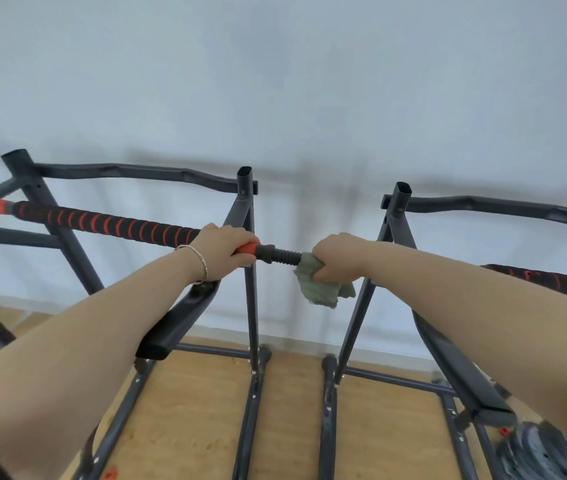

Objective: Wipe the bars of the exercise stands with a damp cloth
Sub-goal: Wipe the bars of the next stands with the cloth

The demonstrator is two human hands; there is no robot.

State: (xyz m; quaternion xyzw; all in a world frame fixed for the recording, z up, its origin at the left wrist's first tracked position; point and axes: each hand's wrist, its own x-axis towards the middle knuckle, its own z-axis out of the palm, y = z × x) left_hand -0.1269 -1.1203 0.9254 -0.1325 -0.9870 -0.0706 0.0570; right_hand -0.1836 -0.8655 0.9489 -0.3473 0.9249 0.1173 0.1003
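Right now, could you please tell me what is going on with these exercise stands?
A person is cleaning one of two black exercise stands. The left hand grips the padded bar at its orange end, apparently steadying it. The right hand holds a grey-green cloth closed round the bar's ribbed black tip. The second stand is close by on the right, and neither hand is on it. Both stand on a wooden floor.

No text, label, brand mark or number can be read anywhere in this view. The bar [108,224] carries only a red-and-black spiral wrap, while the stand frame [252,306] and the cloth [320,289] are unmarked.
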